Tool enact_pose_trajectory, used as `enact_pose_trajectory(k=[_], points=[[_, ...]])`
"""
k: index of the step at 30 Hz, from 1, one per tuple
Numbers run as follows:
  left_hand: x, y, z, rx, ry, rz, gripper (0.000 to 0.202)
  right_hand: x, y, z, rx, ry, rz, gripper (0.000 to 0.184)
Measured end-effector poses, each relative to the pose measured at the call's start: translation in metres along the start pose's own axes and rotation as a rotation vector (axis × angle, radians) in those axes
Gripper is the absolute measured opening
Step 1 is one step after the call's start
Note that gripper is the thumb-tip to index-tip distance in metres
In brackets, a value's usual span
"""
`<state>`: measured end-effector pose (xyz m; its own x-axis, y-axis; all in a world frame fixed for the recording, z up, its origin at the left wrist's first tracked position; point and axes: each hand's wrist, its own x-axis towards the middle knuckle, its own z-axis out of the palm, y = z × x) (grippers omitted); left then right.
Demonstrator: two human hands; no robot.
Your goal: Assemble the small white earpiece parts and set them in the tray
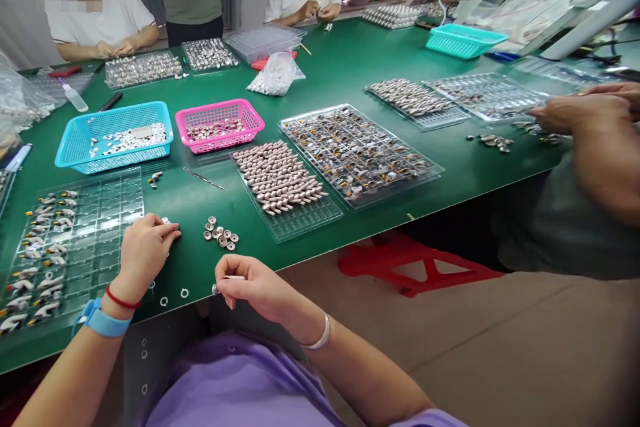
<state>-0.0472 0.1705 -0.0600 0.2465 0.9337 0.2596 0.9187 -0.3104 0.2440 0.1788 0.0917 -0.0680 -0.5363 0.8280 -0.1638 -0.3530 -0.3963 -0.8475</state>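
My left hand [147, 243] is at the table edge by the clear tray [107, 197], its fingers pinched together beside a small white piece [167, 220]; whether they grip it is hidden. Above the edge, my right hand [253, 285] pinches a small whitish part [215, 289]. Between and beyond my hands lies a cluster of small round cups [223, 235]. White rings [185, 293] are scattered near the edge. Small white-and-grey earbud-like parts [55, 248] fill the tray's left columns. A single such part [155, 178] lies beside the tray, and metal tweezers [204, 178] rest farther back.
Past my hands stand a blue basket [65, 153] and a pink basket [220, 143], both holding small parts. Rightward are a tray of beige parts [277, 177] and a larger filled tray [357, 153]. A co-worker's hands [590, 110] work at right; others sit opposite. A red stool [415, 263] is below.
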Motion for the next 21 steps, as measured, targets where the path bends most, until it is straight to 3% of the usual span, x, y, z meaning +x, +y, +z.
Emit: enact_pose_trajectory(k=[4,8,12,15,21], points=[[0.003,-0.002,0.0,-0.011,0.033,0.032,0.031,0.001,-0.002,0.0,-0.06,0.035,-0.003,0.029],[-0.003,0.005,-0.01,-0.103,0.057,0.056,0.029,0.003,-0.004,0.003,-0.153,0.106,-0.031,0.025],[-0.032,0.031,-0.025,-0.246,0.061,0.063,0.021,0.0,-0.005,0.009,-0.33,0.185,-0.258,0.012],[-0.059,0.052,-0.032,-0.321,0.082,0.032,0.018,-0.005,-0.007,0.015,-0.478,0.139,-0.395,0.007],[-0.091,0.067,-0.032,-0.721,0.137,-0.195,0.021,-0.015,-0.009,0.025,-0.59,0.068,-0.454,0.008]])
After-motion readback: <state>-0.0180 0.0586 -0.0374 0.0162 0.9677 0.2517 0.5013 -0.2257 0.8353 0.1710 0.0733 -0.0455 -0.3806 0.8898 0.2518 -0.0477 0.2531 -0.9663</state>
